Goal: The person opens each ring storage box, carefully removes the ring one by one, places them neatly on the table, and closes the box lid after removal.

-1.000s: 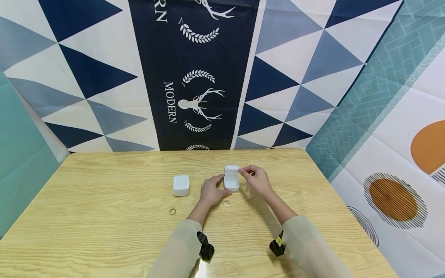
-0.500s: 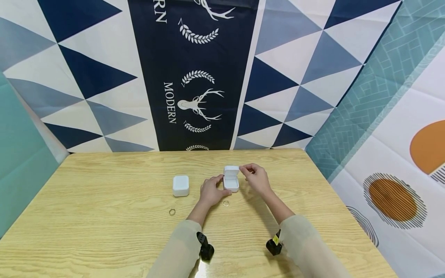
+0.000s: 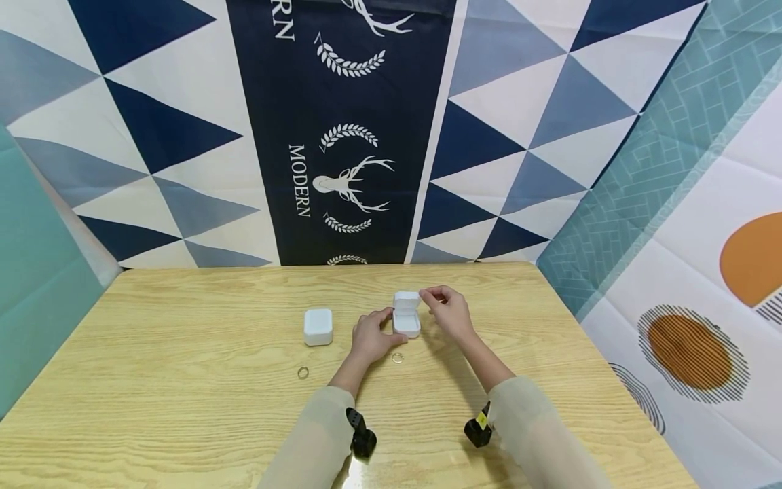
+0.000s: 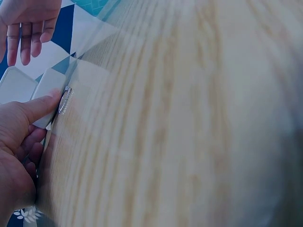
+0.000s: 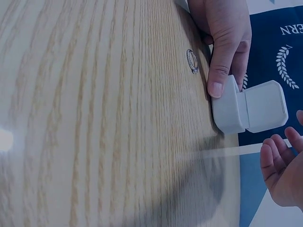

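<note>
A small white ring box (image 3: 406,324) stands on the table with its lid (image 5: 266,106) raised. My left hand (image 3: 371,336) holds the box's base from the left, thumb along its front and fingers behind. At the lid's right edge is my right hand (image 3: 451,314), its fingers loosely bent; in the right wrist view a small gap shows between them and the lid. A ring (image 3: 398,358) with a sparkling band lies on the wood just in front of the box. It also shows beside the left thumb in the right wrist view (image 5: 191,61).
A second white box (image 3: 318,327), closed, stands left of my left hand. Another ring (image 3: 303,373) lies in front of that box. The wooden table (image 3: 183,421) ends at a patterned cloth backdrop (image 3: 342,136) behind.
My right wrist and sleeve have shifted slightly left, while the fingertips stay at the lid's edge. The left hand, box and rings keep their places.
</note>
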`<state>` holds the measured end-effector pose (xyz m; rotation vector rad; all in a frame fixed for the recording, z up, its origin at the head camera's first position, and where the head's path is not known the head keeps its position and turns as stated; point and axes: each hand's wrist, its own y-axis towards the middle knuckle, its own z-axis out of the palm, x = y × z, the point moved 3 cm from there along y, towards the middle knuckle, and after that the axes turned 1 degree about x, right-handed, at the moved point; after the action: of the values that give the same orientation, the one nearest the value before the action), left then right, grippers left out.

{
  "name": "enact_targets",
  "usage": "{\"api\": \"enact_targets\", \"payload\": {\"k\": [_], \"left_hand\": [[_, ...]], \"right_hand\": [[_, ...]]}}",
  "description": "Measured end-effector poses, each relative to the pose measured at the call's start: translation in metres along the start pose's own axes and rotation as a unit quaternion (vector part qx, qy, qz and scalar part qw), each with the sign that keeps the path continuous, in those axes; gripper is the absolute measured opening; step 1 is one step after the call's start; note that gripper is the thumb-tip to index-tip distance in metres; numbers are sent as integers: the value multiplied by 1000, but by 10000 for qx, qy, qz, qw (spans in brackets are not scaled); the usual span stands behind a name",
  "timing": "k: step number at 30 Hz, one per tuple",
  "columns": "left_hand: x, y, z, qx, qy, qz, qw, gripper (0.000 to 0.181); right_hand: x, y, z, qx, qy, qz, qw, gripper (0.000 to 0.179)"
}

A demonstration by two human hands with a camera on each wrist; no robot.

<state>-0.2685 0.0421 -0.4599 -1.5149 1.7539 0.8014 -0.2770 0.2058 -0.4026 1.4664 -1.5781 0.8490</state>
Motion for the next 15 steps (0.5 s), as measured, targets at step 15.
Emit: {"api": "enact_targets", "payload": {"k": [15], "left_hand": [[-1,0,0,-5,20,30,10000,71]], "right_hand": [[-2,2,2,-80,128,17,9999,33]]}}
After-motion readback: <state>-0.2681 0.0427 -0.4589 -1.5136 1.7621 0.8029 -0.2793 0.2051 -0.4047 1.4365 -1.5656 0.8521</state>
